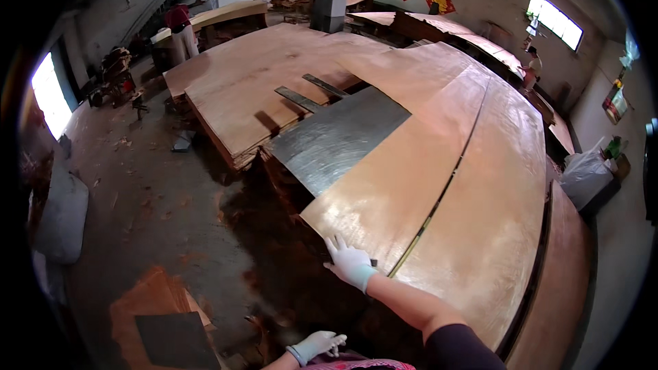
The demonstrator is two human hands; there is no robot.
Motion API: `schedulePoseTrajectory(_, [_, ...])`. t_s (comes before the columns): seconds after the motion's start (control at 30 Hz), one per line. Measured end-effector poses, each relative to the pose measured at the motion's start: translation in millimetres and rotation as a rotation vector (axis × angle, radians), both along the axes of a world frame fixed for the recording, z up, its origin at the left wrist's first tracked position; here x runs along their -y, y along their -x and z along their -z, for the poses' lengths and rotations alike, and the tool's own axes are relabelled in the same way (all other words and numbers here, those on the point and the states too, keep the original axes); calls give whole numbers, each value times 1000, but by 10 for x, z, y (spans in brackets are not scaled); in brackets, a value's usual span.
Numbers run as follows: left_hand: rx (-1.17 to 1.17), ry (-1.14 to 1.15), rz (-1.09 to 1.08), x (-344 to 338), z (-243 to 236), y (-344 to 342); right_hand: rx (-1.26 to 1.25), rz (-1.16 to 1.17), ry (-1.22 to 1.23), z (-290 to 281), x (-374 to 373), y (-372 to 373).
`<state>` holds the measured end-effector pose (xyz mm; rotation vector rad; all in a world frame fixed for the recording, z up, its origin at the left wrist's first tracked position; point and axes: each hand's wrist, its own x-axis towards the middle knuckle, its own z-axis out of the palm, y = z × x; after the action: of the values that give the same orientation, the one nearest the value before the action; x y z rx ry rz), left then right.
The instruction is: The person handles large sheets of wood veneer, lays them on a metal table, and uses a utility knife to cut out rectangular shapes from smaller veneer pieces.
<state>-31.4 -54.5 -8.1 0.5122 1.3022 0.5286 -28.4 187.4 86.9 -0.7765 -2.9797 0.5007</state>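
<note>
My right hand [349,264], in a white glove, reaches to the near left corner of a broad, pale wood veneer sheet [370,205]. Its fingers are spread at the sheet's edge. Beside that wrist a small dark piece [373,262] pokes out; whether the hand holds it is unclear. A long, thin dark-and-yellow line [445,188] runs down the sheet, ending near the right wrist. My left hand [317,347], also gloved, hangs low near my body, fingers loosely apart, with nothing visible in it. A dark grey smooth panel [343,140] adjoins the veneer on the left.
A wide stack of veneer sheets [253,89] stands beyond, with two dark bars [299,99] near it. Brown sheets [157,301] and a dark panel [177,339] lie at lower left. Two other people [179,27] work farther back. A white bag [586,175] sits at right.
</note>
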Motion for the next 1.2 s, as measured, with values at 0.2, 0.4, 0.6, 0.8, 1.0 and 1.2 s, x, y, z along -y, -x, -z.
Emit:
schedulePoseTrajectory(0.2, [-253,-430,-135,38,253,-236,202,11,-269,248,-477,638])
schedulePoseTrajectory(0.4, [-690,-487,-129,-242,-441,-570,-332,424,-29,-305,-1502,29])
schedulePoseTrajectory(0.6, [-559,-322,-6,-400,-574,-921,-1105,963,794,-575,-1656,-2050])
schedulePoseTrajectory(0.8, [171,-71,-385,-598,-230,-1581,-1584,1580,887,496,-868,-4711])
schedulePoseTrajectory(1.0, [204,-113,-413,-684,-545,-1924,-1668,1811,1125,1236,243,-5786])
schedulePoseTrajectory(1.2, [236,5,-394,-835,-359,-1853,-1653,1802,1276,1339,1011,-5676])
